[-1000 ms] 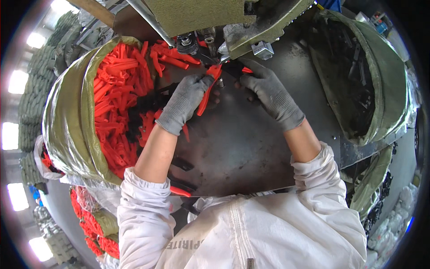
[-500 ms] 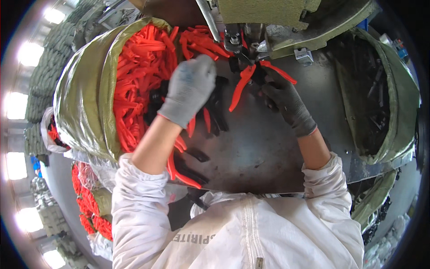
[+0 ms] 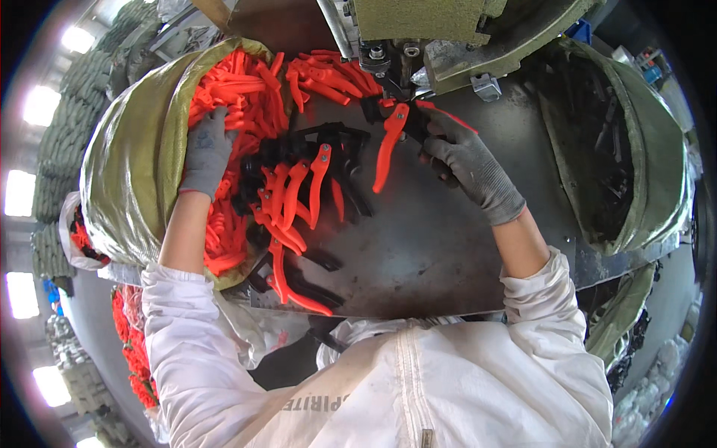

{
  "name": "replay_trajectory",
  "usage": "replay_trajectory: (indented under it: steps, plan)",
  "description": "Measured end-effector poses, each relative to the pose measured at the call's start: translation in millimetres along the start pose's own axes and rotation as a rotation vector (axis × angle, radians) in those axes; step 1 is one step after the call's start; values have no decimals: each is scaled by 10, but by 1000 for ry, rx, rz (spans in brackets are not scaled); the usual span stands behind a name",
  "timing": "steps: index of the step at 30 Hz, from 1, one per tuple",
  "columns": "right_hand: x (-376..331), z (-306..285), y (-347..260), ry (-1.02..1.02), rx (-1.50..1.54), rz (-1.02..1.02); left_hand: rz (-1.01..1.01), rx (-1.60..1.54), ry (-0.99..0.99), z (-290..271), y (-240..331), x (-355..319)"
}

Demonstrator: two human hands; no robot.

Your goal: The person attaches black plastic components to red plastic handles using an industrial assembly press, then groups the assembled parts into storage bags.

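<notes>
My left hand point(image 3: 208, 153), in a grey glove, is in the mouth of the left sack point(image 3: 138, 160), its fingers closed at a red handle point(image 3: 234, 119) among many loose ones. Part of the fingers is hidden by the pile. Under the machine head point(image 3: 388, 60), my gloved right hand point(image 3: 467, 164) grips the dark side of red-and-black pruning shears point(image 3: 392, 145). One red handle of these shears points toward me; a second red strip shows above my right fingers. Between my hands lie several riveted red-and-black shears point(image 3: 319, 179), heaped at the sack's edge.
Loose red handles point(image 3: 328, 78) lie behind, left of the machine head. On the right, an open green sack point(image 3: 635, 149) holds dark parts. The metal table point(image 3: 418, 254) ends close to my body. More red pieces point(image 3: 131, 347) sit low on the left.
My left hand has moved left from above the heap into the sack of red handles, uncovering the shears. My right hand stays by the machine; the red handle there has swung more upright.
</notes>
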State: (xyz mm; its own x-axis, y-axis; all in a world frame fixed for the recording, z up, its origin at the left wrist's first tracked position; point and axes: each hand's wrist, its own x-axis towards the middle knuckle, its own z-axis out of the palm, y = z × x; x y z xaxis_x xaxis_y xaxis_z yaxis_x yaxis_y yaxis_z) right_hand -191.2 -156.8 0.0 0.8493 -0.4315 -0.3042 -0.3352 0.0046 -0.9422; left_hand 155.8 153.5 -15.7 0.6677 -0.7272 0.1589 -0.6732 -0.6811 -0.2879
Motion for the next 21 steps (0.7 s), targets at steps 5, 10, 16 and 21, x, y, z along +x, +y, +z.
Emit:
replay_trajectory:
  steps: [5, 10, 16, 21]
  plan:
    - [43, -16, 197, -60, 37, 63, 182, -436, 389, -427, 539, -42]
    - [111, -58, 495, -85, 322, 9, 413, -777, 121, -1278, 1450, -233]
    - [268, 160, 889, -149, 897, -160, 432, -1340, -86, -1457, 2579, -398]
    - [-131, -599, 710, 483, -573, -759, 470, -884, 182, -528, 2504, -421]
